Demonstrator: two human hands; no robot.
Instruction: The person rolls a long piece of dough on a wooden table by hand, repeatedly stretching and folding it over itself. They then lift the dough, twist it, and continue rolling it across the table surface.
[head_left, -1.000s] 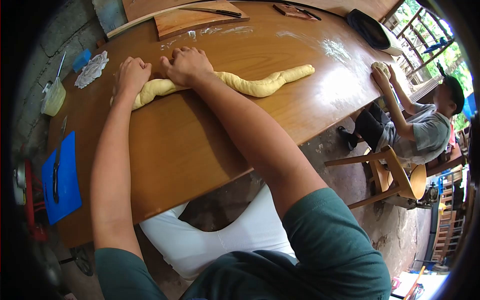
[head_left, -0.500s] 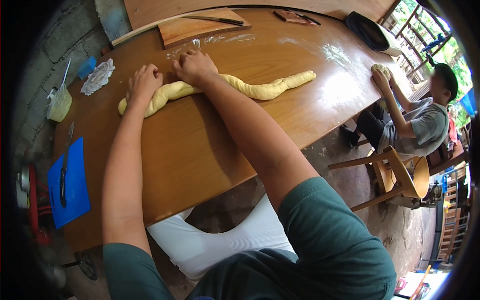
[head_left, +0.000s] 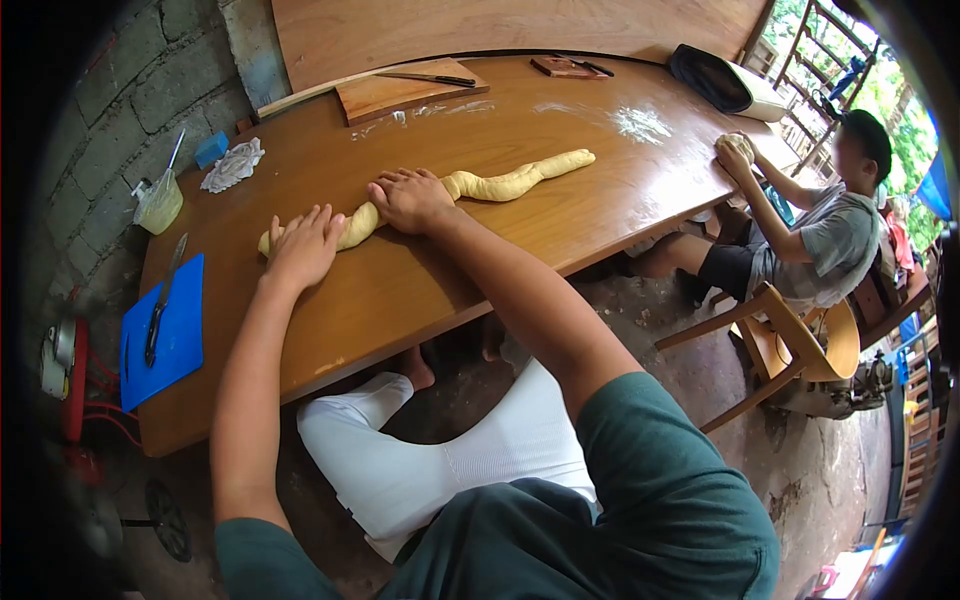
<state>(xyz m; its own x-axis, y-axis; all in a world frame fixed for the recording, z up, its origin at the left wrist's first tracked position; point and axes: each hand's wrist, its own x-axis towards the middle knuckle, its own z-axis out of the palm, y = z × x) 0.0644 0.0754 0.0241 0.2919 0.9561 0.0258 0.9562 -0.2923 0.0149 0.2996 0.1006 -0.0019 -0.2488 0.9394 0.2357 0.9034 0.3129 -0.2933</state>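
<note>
A long, lumpy rope of yellow dough (head_left: pixel 520 184) lies slantwise across the wooden table, thicker at its left end and narrowing to the right. My left hand (head_left: pixel 304 246) rests palm down on the left end, fingers stretched out over it. Farther along, my right hand (head_left: pixel 412 200) presses flat on the middle of the rope with its fingers extended. Both palms hide the dough under them. The right stretch of the rope lies untouched on the tabletop (head_left: pixel 400 280).
At the left are a blue board (head_left: pixel 185 325) with a knife (head_left: pixel 158 318), a tub (head_left: pixel 160 208) and a crumpled cloth (head_left: pixel 233 165). A wooden board (head_left: pixel 405 92) lies at the back. On the right, a seated person (head_left: pixel 825 215) holds dough (head_left: pixel 738 148) near flour (head_left: pixel 640 125).
My hands have gone from curled to flatter, straighter fingers on the dough. The camera view has shifted, so the table and its items sit differently in the picture.
</note>
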